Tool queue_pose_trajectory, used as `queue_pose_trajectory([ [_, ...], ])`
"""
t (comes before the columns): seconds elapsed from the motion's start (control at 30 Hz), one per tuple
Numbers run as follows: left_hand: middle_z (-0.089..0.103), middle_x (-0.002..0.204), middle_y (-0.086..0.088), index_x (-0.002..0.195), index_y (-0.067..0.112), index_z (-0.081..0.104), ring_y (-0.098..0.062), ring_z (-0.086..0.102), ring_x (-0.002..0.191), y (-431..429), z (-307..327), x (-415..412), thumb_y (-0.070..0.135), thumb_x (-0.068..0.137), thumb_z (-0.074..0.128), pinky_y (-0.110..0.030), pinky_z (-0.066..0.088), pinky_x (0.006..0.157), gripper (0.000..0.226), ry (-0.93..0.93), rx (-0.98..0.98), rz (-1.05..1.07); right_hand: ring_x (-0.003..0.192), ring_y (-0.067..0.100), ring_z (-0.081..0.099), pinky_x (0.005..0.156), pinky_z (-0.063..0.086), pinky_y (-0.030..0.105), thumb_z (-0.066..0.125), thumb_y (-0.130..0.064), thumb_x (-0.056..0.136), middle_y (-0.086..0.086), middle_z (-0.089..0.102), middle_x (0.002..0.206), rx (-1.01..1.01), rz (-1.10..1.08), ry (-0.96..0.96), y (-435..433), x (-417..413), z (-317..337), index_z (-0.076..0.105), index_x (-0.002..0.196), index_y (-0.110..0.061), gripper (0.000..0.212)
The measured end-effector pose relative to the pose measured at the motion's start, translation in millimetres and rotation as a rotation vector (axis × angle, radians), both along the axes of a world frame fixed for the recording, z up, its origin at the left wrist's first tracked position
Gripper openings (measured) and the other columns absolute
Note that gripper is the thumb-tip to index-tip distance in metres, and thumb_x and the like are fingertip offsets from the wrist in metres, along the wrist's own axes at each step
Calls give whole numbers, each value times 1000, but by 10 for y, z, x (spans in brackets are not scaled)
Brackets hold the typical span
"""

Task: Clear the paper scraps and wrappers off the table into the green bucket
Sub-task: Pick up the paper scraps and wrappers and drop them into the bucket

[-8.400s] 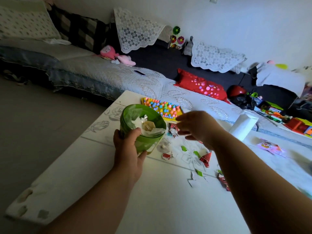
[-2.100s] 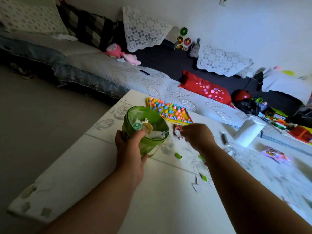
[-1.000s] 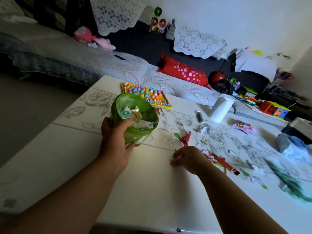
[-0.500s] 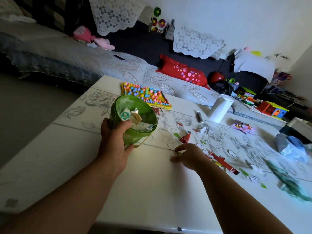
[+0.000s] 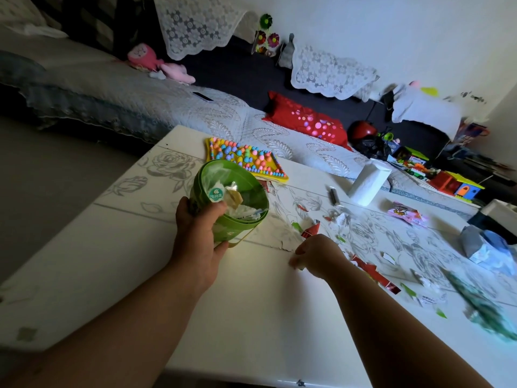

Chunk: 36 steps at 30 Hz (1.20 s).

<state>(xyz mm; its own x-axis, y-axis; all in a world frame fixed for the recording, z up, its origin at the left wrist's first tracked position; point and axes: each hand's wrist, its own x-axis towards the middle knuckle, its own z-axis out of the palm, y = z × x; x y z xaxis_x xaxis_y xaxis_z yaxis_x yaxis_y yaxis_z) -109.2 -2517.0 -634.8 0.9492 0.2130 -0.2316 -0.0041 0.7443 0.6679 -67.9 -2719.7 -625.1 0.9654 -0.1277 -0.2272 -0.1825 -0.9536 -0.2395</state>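
Observation:
My left hand (image 5: 200,233) grips the green bucket (image 5: 232,203) by its near side and holds it tilted just above the white table (image 5: 140,261); crumpled wrappers and paper lie inside it. My right hand (image 5: 316,254) rests fingers-down on the table to the right of the bucket, fingertips pinched at small scraps, though I cannot see what they hold. A red wrapper piece (image 5: 310,231) lies just beyond that hand. More red, green and white scraps (image 5: 375,271) are strewn to its right.
A colourful bead board (image 5: 243,158) lies behind the bucket. A white paper roll (image 5: 368,182), a dark marker (image 5: 334,196), a pink packet (image 5: 405,215), a blue-grey cloth (image 5: 486,245) and a green blurred wrapper (image 5: 484,306) sit to the right. A bed borders the far edge.
My right hand has shifted slightly right and closed its fingertips on the table. The bucket in my left hand has barely moved.

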Motion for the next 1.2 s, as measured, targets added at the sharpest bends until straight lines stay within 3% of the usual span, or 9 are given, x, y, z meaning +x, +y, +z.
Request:
queue_pose_trajectory([
  [0.17,54,140,4,140,33,42,-27,55,124,-64,7,-1,23,71,69,-59,41,104,75,-3,6,-10,52,10,41,44,27,20,66,-25,81,-2,44,58,-200,89,-89,68,-56,-54,50,55,-17,31],
  [0.33,55,139,4,139,34,44,-27,55,123,-170,-1,14,16,85,65,-58,42,104,60,11,9,-27,50,19,41,42,22,21,57,-9,74,2,41,54,-199,27,-206,-37,-126,-36,41,51,-13,28],
  [0.47,55,139,4,139,34,43,-27,56,123,-233,-1,21,16,86,65,-58,42,104,60,24,21,-39,59,18,57,51,39,21,64,-4,66,4,67,64,113,-126,-304,-121,-163,170,71,60,-14,13],
  [0.57,57,137,6,136,36,46,-26,57,121,-280,2,28,16,86,64,-54,46,100,57,17,46,-54,50,16,54,60,49,28,65,-4,72,0,64,52,493,-199,-443,3,-182,435,71,54,-20,25],
  [0.67,57,134,6,134,39,47,-25,59,117,-331,2,30,16,86,64,-50,49,97,56,14,59,-66,51,16,56,64,54,34,61,-1,79,2,66,58,706,-135,-516,267,-145,735,74,78,-15,18],
  [0.87,56,137,4,137,43,45,-28,59,118,-358,-8,47,17,85,66,-49,48,99,61,30,62,-71,81,17,67,78,55,31,57,-12,86,2,74,93,470,114,-437,555,5,865,73,106,-19,27],
  [1.07,57,137,3,140,35,43,-26,60,117,-253,-5,83,17,86,65,-39,54,83,61,23,38,-52,66,7,68,67,51,27,63,-7,85,0,71,76,784,-165,-436,232,100,621,71,102,-9,19],
  [1.13,58,136,2,140,33,44,-26,61,116,-230,-8,97,16,86,64,-37,54,79,60,23,28,-38,62,9,67,62,50,25,64,-5,84,1,69,73,734,-227,-328,120,127,405,71,103,-5,20],
  [1.2,57,137,2,140,33,43,-26,61,117,-212,-7,105,18,83,66,-39,53,82,63,17,21,-33,82,21,67,70,51,27,66,-14,84,8,70,90,486,-174,-157,61,106,203,68,110,-2,29],
])
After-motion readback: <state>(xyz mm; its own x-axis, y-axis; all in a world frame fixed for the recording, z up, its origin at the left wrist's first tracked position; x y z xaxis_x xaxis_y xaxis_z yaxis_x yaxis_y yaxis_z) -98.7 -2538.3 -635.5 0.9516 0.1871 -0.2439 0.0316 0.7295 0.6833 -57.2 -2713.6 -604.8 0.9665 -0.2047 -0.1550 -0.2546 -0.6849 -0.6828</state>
